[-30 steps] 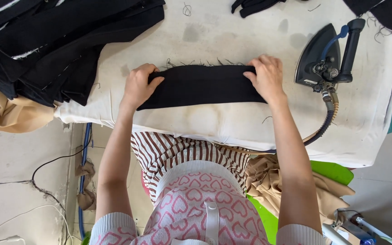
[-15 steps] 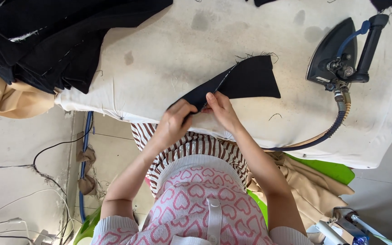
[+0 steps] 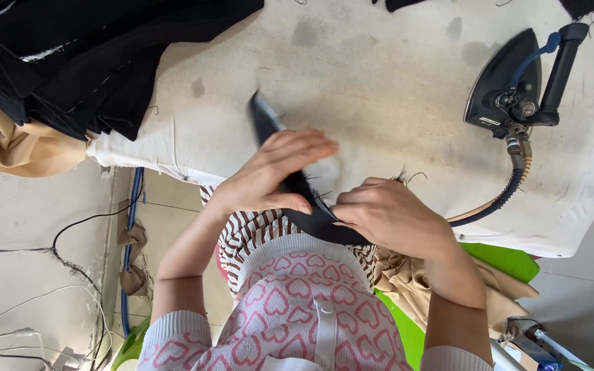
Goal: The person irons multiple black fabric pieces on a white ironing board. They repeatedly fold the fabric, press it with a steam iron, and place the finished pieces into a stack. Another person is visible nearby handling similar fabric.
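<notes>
The black fabric strip (image 3: 290, 180) lies folded narrow at the near edge of the padded ironing table (image 3: 379, 89), its long axis running on a diagonal: the far tip points up and away over the table's middle, and the near end drops off the edge toward your lap. Your left hand (image 3: 280, 172) lies across the strip about midway, fingers spread and curled over it, pressing it between thumb and palm. Your right hand (image 3: 390, 213) is closed around the near end, just beside the left, at the table's near edge. Both hands hold the strip; the left sits nearer the far tip. The steam iron (image 3: 510, 82) stands well apart toward the far right corner, its hose (image 3: 496, 203) curving back along the near edge. A pile of black garments (image 3: 70, 62) covers the far left corner.
</notes>
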